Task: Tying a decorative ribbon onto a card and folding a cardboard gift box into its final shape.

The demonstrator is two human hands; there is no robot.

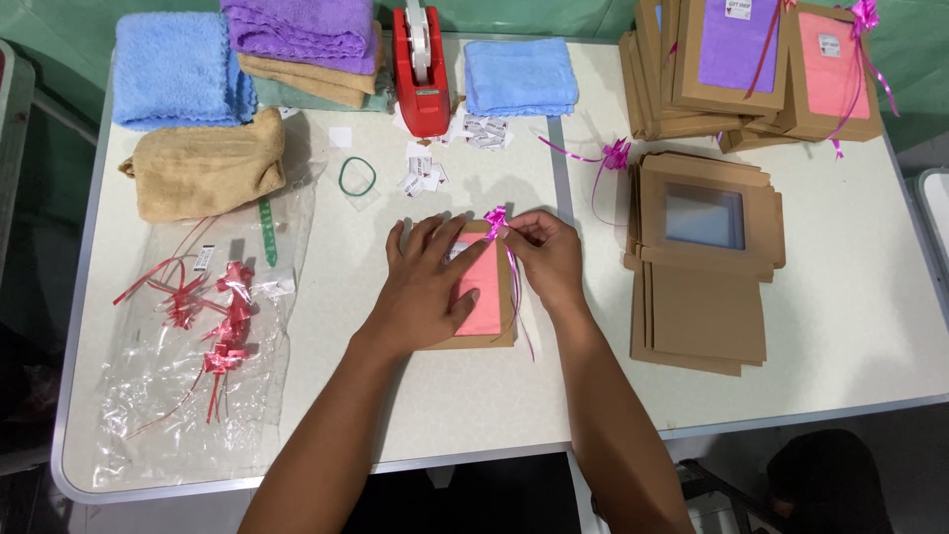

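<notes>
Left hand [427,287] presses flat the light, stiff gift box [481,297]; right hand [546,255] apparently pinches its flimsy pink bow [495,222], near the box's top edge.

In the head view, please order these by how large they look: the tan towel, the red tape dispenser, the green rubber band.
1. tan towel, largest.
2. red tape dispenser.
3. green rubber band, smallest.
All lie at a similar distance, so the order is safe.

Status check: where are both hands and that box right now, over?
Left hand flat on pink-windowed box. Right hand pinching pink bow at box top. Nothing blocking.
</notes>
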